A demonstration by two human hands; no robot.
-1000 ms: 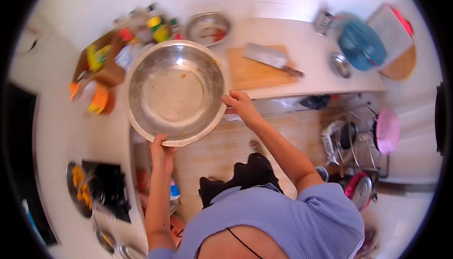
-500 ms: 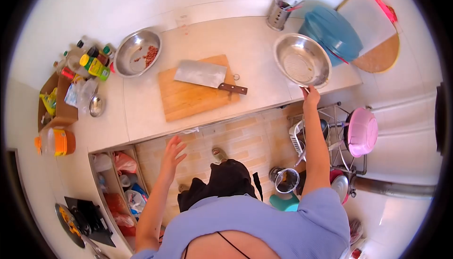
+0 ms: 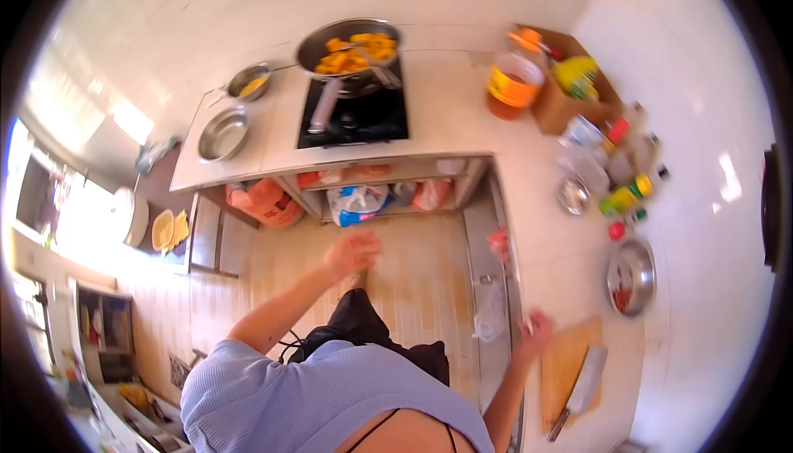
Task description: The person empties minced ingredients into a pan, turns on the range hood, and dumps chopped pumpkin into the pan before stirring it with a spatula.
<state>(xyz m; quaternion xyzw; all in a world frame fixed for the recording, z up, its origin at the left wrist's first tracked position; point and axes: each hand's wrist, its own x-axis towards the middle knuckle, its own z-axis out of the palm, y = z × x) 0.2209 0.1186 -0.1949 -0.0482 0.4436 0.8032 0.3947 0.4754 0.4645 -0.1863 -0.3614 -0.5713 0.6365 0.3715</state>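
My left hand (image 3: 353, 255) is in the air over the floor, in front of the open shelves, with nothing in it; motion blurs its fingers. My right hand (image 3: 535, 331) is blurred too, beside the wooden cutting board (image 3: 565, 364), and its fingers are not clear. The cleaver (image 3: 587, 380) lies on that board. A wok (image 3: 350, 47) with orange chunks sits on the black stove (image 3: 353, 116). To its left are an empty metal bowl (image 3: 223, 133) and a small pan (image 3: 249, 81) with orange bits. Further right, a metal bowl (image 3: 630, 278) holds some reddish pieces.
A cardboard box (image 3: 573, 106), an orange-labelled jar (image 3: 513, 86), bottles (image 3: 629, 194) and a small metal bowl (image 3: 573, 195) stand along the right counter. Bags fill the shelves (image 3: 462, 182) under the stove. A yellow basket (image 3: 163, 230) is at the left.
The view has turned to the stove. The perforated basin, held in both hands at first and then in my right hand at the far counter, is out of view. My right hand has left it.
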